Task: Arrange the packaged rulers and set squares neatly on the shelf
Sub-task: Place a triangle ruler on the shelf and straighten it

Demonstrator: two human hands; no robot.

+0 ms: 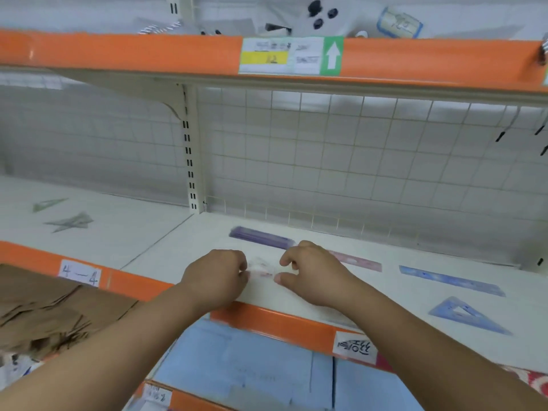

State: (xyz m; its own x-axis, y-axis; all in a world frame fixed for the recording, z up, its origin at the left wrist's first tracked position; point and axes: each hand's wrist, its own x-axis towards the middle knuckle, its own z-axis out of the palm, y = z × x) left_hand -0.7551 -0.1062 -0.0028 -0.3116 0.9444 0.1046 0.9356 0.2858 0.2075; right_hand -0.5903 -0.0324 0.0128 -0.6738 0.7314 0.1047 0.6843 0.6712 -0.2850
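White metal shelf (370,292) carries purple plastic ruler (261,237), blue triangular set square (468,315). Curled left hand (216,277) and right hand (311,274) pinch blurred clear packet (262,269); contents illegible.

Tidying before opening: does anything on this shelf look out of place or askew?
The purple ruler, pink ruler and blue ruler lie strung out singly, not grouped; the blue set square sits alone near the front; green set squares lie scattered in the left bay. The left hand and right hand appear to pinch a clear packet.
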